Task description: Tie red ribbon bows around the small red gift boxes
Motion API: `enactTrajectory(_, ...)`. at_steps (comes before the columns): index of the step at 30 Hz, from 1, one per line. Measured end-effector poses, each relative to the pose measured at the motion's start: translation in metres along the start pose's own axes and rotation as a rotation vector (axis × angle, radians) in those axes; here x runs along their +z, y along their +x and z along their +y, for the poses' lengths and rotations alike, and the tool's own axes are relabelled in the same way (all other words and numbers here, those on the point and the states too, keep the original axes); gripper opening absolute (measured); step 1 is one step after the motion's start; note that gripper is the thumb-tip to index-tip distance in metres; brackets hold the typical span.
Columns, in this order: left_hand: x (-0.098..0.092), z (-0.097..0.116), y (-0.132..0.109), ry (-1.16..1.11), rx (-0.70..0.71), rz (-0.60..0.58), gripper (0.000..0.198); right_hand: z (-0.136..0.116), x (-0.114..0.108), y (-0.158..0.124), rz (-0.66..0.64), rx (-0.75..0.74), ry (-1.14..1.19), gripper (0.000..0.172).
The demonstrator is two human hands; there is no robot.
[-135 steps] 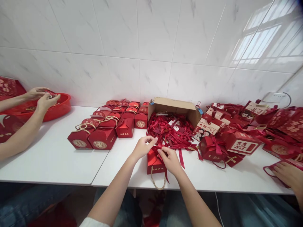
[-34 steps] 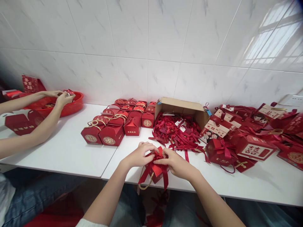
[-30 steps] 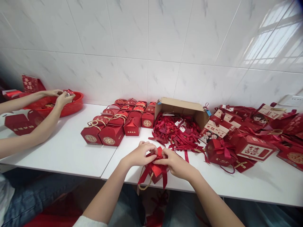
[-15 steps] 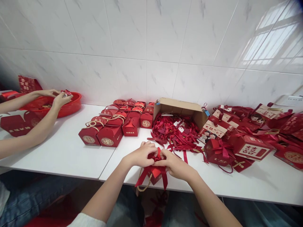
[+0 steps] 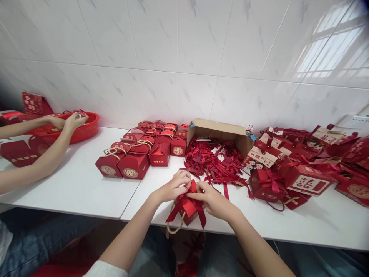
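A small red gift box sits at the table's front edge, right before me. Across its top runs a dark red ribbon tied in a bow, both tails hanging over the front. My left hand pinches the ribbon's loop from the left, its fingers bent over the box top. From the right, my right hand pinches the bow between thumb and forefinger. A twisted straw-coloured cord handle droops from the box's left side. Fingers partly hide the knot.
Beyond my hands lies a cardboard box spilling red ribbons. Rows of red gift boxes stand left of it; more decorated boxes crowd the right. At far left, a co-worker's hands hold a small packet over a red basin.
My fingers have loosened and drawn slightly apart around the bow, so more of the ribbon and box top shows. The co-worker's farther hand has moved back and down into the basin.
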State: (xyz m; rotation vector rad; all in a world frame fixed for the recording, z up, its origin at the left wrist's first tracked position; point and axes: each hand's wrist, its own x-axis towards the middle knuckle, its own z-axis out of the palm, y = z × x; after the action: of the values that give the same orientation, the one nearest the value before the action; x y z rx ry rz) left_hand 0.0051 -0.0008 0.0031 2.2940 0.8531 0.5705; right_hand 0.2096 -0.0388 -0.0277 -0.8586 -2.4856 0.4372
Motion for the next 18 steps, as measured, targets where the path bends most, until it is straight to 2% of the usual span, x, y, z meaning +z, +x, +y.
enactTrajectory(5, 0.001, -0.004, 0.003, 0.049, -0.022, 0.042, 0.012, 0.0, 0.002, 0.0, -0.04, 0.012, -0.019, 0.052)
enactTrajectory(9, 0.002, -0.006, 0.002, -0.027, -0.016, 0.061, 0.011, 0.001, 0.003, 0.0, -0.01, 0.025, 0.03, 0.055)
enactTrajectory(13, 0.008, -0.007, -0.002, -0.112, 0.018, 0.115, 0.014, -0.005, -0.002, 0.0, 0.05, 0.051, 0.166, 0.042)
enactTrajectory(18, 0.02, -0.005, -0.005, -0.228, -0.038, 0.205, 0.023, -0.009, -0.006, 0.0, 0.126, 0.1, 0.284, 0.023)
